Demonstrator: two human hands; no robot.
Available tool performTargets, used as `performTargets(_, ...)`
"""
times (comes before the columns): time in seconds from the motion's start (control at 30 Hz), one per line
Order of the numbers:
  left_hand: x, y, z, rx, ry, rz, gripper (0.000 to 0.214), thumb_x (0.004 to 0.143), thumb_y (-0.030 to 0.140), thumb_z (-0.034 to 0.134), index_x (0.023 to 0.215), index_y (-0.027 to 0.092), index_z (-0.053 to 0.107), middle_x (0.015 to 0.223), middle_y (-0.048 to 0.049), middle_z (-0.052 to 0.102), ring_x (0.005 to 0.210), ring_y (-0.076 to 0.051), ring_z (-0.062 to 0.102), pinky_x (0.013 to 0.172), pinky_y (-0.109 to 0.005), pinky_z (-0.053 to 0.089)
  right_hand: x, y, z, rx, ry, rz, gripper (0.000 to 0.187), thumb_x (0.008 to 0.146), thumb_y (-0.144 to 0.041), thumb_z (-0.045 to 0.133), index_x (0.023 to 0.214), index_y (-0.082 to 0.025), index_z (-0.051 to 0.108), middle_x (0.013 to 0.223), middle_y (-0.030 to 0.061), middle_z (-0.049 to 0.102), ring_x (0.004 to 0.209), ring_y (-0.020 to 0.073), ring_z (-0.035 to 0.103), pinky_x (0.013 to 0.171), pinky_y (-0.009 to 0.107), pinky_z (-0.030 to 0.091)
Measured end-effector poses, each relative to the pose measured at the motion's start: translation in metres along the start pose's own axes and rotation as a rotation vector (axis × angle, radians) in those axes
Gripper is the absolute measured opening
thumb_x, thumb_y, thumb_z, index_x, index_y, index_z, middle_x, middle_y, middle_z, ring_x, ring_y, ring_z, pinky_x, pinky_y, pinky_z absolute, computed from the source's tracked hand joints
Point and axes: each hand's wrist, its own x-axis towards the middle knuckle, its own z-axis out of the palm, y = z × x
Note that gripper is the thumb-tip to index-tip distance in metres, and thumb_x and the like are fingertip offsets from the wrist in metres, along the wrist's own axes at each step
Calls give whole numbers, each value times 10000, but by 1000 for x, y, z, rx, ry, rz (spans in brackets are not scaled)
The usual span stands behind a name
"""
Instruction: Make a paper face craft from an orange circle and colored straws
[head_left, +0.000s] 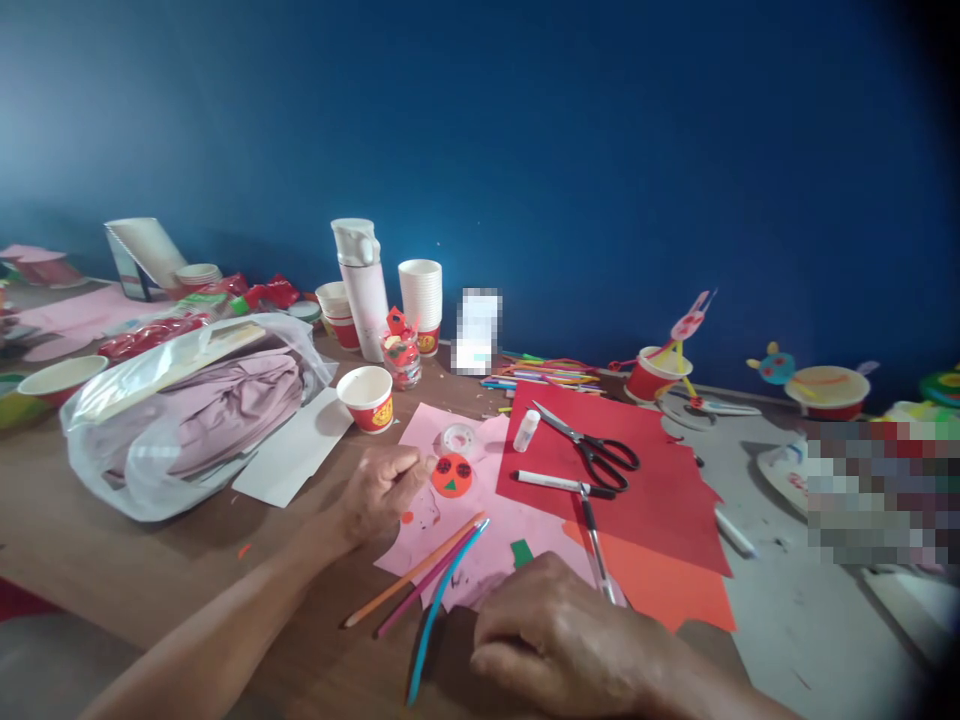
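Observation:
My left hand [386, 490] is closed in a pinch at the left edge of an orange paper disc [451, 487]. The disc bears two dark-spotted red circles and a green triangle, like a face, above a pink paper sheet [420, 555]. My right hand [551, 630] rests curled into a fist near the sheet's lower edge, with nothing visible in it. A green paper scrap [522, 552] lies just beyond it. Between my hands are a bent blue pipe cleaner [442, 600], a magenta stick [420, 590] and an orange stick [397, 585]. A clear tape roll [457, 438] sits behind the disc.
Black-handled scissors [600, 455], a glue stick [526, 431] and a marker [555, 483] lie on red paper [660, 500]. A paper cup [367, 398], a tall bottle [364, 300] and stacked cups [421, 300] stand behind. A plastic bag [202, 420] bulges at left.

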Motion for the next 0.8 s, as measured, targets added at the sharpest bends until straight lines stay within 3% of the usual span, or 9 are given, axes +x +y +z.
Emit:
performTargets(0.2,3,-24,-11,-55,421,-166,372,820,284,455,477,191,344,442,56,340,437,-82,346,456,-224,285,-4,-4,13,244,-185,24,173,860,-293,519,864,-203,666,784,-27,666,660,66,592,589,120,404)
performTargets(0.3,9,-30,-27,-14,667,-218,328,798,238,474,477,180,436,450,48,429,482,-90,430,515,-210,346,-3,-1,23,330,-205,7,146,849,-252,533,863,-195,666,779,-32,659,653,58,584,584,109,402)
performTargets(0.37,13,-32,-35,24,751,-230,309,786,220,482,480,176,468,464,43,466,507,-95,460,539,-207,364,-1,0,27,358,-192,-18,140,846,-240,537,846,-189,667,777,-30,655,667,58,584,600,107,405)
performTargets(0.43,18,-30,-34,62,631,-182,251,774,236,511,532,172,528,512,35,522,540,-104,494,548,-208,377,1,0,29,373,-174,-32,143,844,-239,538,826,-185,670,789,-23,655,692,64,590,621,108,412)
performTargets(0.5,25,-25,-27,81,349,-87,144,771,265,532,701,171,616,637,17,609,612,-123,548,578,-213,407,2,-1,29,396,-161,-13,149,841,-253,541,824,-183,672,816,-12,659,719,74,598,630,114,421)
performTargets(0.57,35,-18,-15,101,80,17,231,779,267,516,960,181,631,865,-17,672,760,-151,599,681,-234,446,2,-2,28,437,-163,17,165,844,-281,539,845,-184,673,844,-4,665,745,84,607,636,119,431)
performTargets(0.67,54,-8,3,185,-245,156,352,781,270,502,1113,197,593,1148,-62,618,1026,-208,565,884,-295,414,1,0,28,464,-173,35,181,844,-306,539,872,-190,675,854,-6,667,755,91,610,649,129,439)
performTargets(0.73,65,-5,15,279,-343,127,368,763,309,523,1105,195,600,1143,-80,613,1038,-237,560,886,-325,415,-1,3,30,450,-178,40,177,834,-312,551,869,-192,677,841,-11,662,741,91,607,648,133,439)
performTargets(0.8,73,-7,25,386,-356,23,380,733,380,553,1065,208,619,1094,-89,626,984,-261,584,816,-344,444,-1,5,33,441,-184,47,173,831,-309,552,864,-193,675,821,-19,655,723,86,601,647,131,436)
